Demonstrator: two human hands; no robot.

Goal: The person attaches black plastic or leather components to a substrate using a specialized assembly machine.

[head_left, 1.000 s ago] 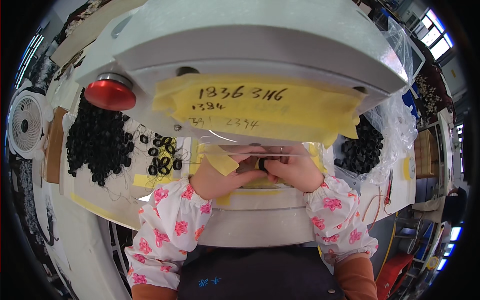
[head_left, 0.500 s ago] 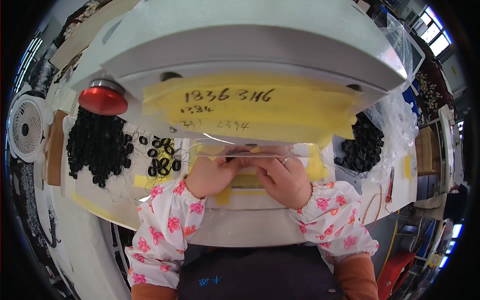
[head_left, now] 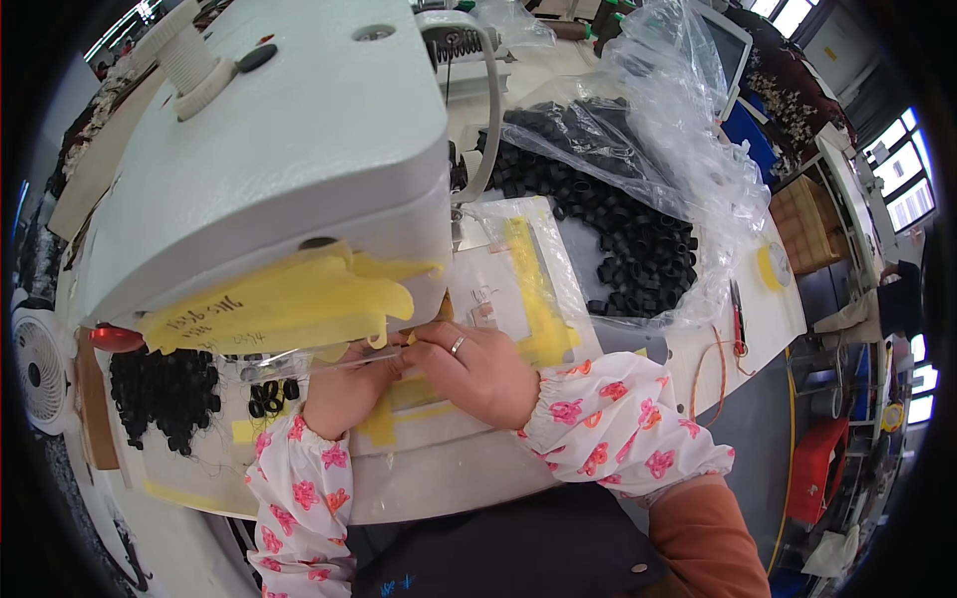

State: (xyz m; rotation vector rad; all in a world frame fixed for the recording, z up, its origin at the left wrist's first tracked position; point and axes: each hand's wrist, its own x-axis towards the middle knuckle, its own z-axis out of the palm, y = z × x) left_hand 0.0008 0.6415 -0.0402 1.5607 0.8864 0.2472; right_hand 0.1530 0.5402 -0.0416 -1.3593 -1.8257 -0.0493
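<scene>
My left hand (head_left: 351, 389) and my right hand (head_left: 478, 374) meet beneath the head of a white sewing machine (head_left: 289, 130). The right fingers, one wearing a ring, are curled and pressed together. Those of the left are closed against them, partly behind a clear plastic guard (head_left: 289, 365). What lies between the fingertips is too small and hidden to make out. Under the hands is a work plate with yellow tape (head_left: 538, 299). Left of them, several small black rings (head_left: 269, 399) with loose threads lie beside a larger heap of black rings (head_left: 164, 399).
A clear plastic bag (head_left: 688, 149) spills many black rings (head_left: 648, 259) at the right. Farther right are a tape roll (head_left: 774, 265), a red-handled tool (head_left: 739, 324) and an orange cord (head_left: 720, 374). A red button (head_left: 117, 339) juts from the machine; a white fan (head_left: 42, 371) stands far left.
The view has swung to the right, so the machine sits further left and the bag of rings shows more fully. Both hands stay together under the machine head.
</scene>
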